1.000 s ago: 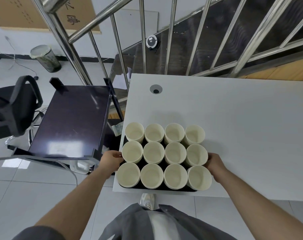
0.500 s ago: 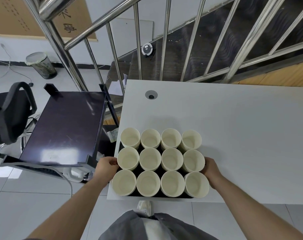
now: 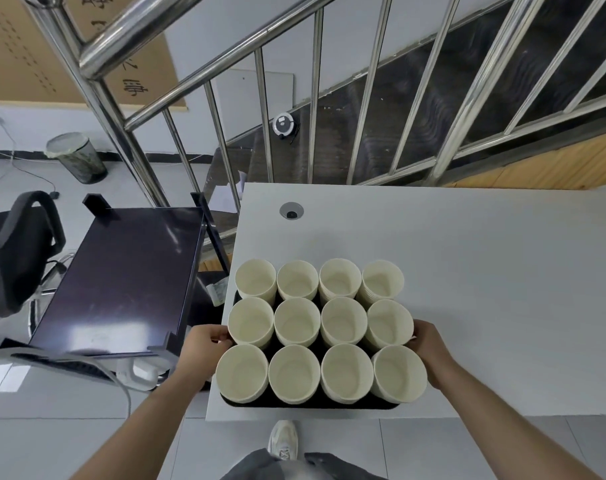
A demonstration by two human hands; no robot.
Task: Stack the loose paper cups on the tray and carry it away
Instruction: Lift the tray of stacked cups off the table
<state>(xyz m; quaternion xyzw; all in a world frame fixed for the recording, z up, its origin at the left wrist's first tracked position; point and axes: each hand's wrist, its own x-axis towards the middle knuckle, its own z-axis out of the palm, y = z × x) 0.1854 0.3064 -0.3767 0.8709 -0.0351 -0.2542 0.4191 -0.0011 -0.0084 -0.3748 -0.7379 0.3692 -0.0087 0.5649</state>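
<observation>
Black tray (image 3: 308, 403) (full of paper cups (image 3: 296, 322)) gripped by both hands.

Matt paper cups (image 3: 296, 323), glossy steel railing (image 3: 222, 161)

A brown cardboard sheet (image 3: 52, 46) at ten o'clock, against the wall, carries dark handwritten characters, possibly Chinese; they are too distorted to read. Nothing else bears legible text.
</observation>
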